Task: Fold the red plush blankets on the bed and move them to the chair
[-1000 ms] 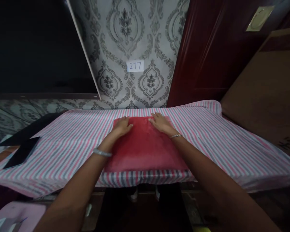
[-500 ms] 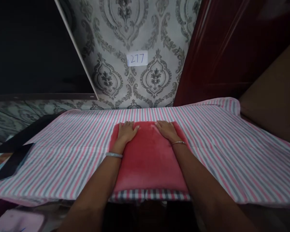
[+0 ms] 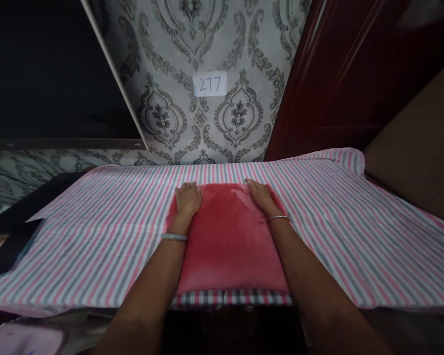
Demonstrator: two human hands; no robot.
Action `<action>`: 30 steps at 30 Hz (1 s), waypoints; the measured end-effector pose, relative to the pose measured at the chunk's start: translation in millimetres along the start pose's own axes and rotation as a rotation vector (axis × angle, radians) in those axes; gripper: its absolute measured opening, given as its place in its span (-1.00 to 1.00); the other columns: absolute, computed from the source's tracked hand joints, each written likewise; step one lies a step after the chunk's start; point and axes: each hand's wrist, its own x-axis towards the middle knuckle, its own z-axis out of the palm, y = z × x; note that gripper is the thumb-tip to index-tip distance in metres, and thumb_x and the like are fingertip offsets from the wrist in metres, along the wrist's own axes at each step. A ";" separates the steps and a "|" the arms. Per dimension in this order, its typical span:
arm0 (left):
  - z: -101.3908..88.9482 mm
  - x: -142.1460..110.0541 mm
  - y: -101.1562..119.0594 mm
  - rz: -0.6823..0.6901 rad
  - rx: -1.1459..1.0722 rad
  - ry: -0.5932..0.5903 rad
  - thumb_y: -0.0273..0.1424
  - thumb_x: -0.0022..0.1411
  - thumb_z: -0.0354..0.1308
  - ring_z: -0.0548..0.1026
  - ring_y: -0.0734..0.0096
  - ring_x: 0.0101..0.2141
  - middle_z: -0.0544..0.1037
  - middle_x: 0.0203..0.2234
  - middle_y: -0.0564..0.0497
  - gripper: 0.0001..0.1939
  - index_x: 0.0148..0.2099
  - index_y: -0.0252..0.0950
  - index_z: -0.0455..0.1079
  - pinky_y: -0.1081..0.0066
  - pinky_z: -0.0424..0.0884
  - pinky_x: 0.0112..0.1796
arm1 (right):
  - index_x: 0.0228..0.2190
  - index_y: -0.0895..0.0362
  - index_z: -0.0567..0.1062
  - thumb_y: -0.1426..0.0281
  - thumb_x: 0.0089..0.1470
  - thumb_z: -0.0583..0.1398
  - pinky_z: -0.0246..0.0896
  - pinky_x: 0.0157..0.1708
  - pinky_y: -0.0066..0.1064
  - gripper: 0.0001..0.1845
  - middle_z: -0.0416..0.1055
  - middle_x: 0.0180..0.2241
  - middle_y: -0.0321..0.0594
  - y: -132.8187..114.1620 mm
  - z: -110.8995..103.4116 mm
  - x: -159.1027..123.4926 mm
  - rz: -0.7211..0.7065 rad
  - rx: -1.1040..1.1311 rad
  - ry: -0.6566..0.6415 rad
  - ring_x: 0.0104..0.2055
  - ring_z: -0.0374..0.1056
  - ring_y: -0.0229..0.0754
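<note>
A folded red cloth [image 3: 227,236] lies flat on a table covered with a pink, grey and white striped sheet [image 3: 96,231]. My left hand [image 3: 187,199] rests palm down on the cloth's far left corner, fingers stretched flat and close together. At the far right corner my right hand [image 3: 261,196] lies flat too, fingers extended along the edge. Each wrist carries a thin bangle. Neither hand holds anything.
A patterned grey wall with a paper label reading 277 [image 3: 209,84] stands behind the table. A dark screen [image 3: 48,74] hangs at the left, a dark red door [image 3: 348,74] at the right. Black cloth pieces [image 3: 11,231] lie at the table's left end. A brown board [image 3: 425,148] leans at right.
Both hands have slid outward over the red cloth, from near its middle to its far corners. The view has tilted slightly.
</note>
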 end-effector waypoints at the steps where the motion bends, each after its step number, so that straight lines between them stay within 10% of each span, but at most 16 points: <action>1: -0.3 0.1 -0.6 -0.012 -0.015 0.010 -0.34 0.48 -0.24 0.32 -0.01 0.24 0.47 0.17 -0.30 -0.50 0.26 -0.41 0.34 -0.12 0.09 0.27 | -0.11 0.11 0.60 0.08 0.36 -0.03 0.18 0.24 -0.16 -0.49 0.53 0.07 -0.01 4.3 -0.5 0.4 0.006 0.102 0.039 0.18 0.38 0.00; 7: -3.0 -4.0 0.3 -0.072 -0.075 0.034 -0.33 0.48 -0.26 0.32 0.01 0.25 0.41 0.23 -0.32 -0.47 0.30 -0.44 0.31 -0.06 0.10 0.29 | -0.05 0.17 0.57 -0.12 0.25 -0.02 0.21 0.25 -0.03 -0.30 0.51 0.09 0.03 24.9 4.1 4.1 0.101 0.640 0.324 0.16 0.41 0.01; 11: -10.0 -4.6 0.4 -0.068 -0.106 0.008 -0.30 0.48 -0.27 0.21 0.11 0.35 0.30 0.34 -0.26 -0.45 0.36 -0.36 0.26 -0.02 0.02 0.34 | -0.03 0.17 0.56 -0.06 0.23 -0.02 0.25 0.23 -0.02 -0.34 0.50 0.09 0.02 22.8 3.8 6.5 0.139 0.604 0.342 0.17 0.41 0.00; 16: -32.7 -3.1 0.8 -0.020 -0.133 -0.063 -0.08 0.45 -0.16 0.09 0.01 0.40 0.17 0.40 -0.27 -0.35 0.41 -0.32 0.19 -0.07 0.00 0.34 | -0.10 0.13 0.62 0.13 0.15 0.14 0.08 0.34 -0.03 -0.55 0.53 0.08 -0.07 -6.4 -3.8 10.5 0.039 0.485 0.219 0.22 0.35 0.00; 23: -25.2 -70.8 24.6 0.465 -0.160 -0.260 0.14 0.37 -0.11 -0.09 0.01 0.45 -0.02 0.46 -0.25 -0.10 0.51 -0.34 -0.08 -0.07 -0.14 0.38 | 0.15 0.04 0.51 0.33 0.27 0.07 -0.02 0.40 -0.06 -0.52 0.38 0.24 -0.18 -39.0 34.7 2.6 -0.423 -0.058 -0.323 0.32 0.24 -0.07; 30: -9.9 -115.9 31.8 0.555 -0.134 -0.232 0.03 0.41 -0.03 -0.21 -0.15 0.45 -0.06 0.48 -0.21 -0.24 0.50 -0.20 -0.01 -0.32 -0.28 0.34 | 0.25 -0.02 0.41 0.17 0.38 -0.01 -0.19 0.44 0.03 -0.49 0.27 0.32 -0.23 -23.1 46.0 -14.4 -0.454 -0.138 -0.348 0.40 0.10 -0.04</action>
